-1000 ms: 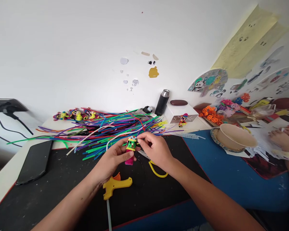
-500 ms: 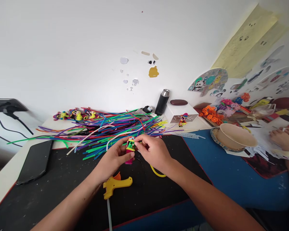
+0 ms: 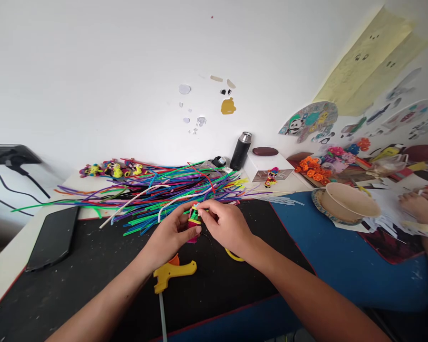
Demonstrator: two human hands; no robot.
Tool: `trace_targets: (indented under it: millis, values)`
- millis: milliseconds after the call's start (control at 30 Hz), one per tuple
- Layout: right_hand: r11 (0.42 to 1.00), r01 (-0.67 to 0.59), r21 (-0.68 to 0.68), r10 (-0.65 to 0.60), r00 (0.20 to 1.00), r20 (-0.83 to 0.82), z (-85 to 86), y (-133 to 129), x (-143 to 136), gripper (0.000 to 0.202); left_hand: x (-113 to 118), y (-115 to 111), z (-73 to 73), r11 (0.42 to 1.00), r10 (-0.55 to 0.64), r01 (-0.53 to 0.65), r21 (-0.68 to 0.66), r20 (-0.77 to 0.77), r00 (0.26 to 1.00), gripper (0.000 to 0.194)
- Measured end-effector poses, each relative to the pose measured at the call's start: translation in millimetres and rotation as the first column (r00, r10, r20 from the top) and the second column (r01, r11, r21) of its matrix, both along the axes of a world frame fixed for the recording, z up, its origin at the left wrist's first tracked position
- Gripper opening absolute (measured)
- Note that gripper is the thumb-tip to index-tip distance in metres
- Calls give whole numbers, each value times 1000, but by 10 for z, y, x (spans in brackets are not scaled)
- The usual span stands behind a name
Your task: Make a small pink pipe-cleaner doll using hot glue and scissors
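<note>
A small figure [image 3: 195, 220] of pink, green and yellow pipe cleaner is gripped in my left hand [image 3: 171, 232], between thumb and fingers, over the black mat [image 3: 103, 275]. My right hand [image 3: 226, 223] pinches at the figure's upper part from the right; its fingertips partly cover that spot, and whether a separate small piece is between them is too small to tell. Below my hands lies a yellow glue gun [image 3: 173, 273] with a clear glue stick. A yellow loop [image 3: 234, 256] shows under my right wrist.
Coloured pipe cleaners [image 3: 178, 190] are heaped behind my hands. A phone [image 3: 53, 237] lies left. Behind stand a black flask [image 3: 240, 151] and white box [image 3: 267, 166]. At right are a bowl [image 3: 353, 202] and another person's hands [image 3: 419, 206].
The figure has turned and tilted slightly in my left hand. My right fingertips have shifted a little left across its top, and less of the yellow loop shows.
</note>
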State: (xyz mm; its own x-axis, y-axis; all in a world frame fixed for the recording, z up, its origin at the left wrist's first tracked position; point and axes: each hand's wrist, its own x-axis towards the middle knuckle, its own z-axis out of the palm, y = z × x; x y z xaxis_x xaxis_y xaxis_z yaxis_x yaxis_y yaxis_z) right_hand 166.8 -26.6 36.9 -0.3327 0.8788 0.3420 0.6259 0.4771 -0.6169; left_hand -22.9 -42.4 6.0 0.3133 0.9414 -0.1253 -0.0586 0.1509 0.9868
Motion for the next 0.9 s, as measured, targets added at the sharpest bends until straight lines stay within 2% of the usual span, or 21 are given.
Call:
trace_targets:
  millis: [467,700,900]
  values:
    - [999,-12,-49,10,1000,-30,-90,-3,-4,21,4,-9,-12,1000,21,-21,0,-17,1000,68]
    - [998,-9,-59,8,1000,-23,-108,8,-15,21,1,-3,-26,1000,24,-25,-13,-23,999,73]
    - [996,-17,-83,2,985,-170,-106,-6,-29,21,-8,18,-6,999,9,-6,-52,65,998,72]
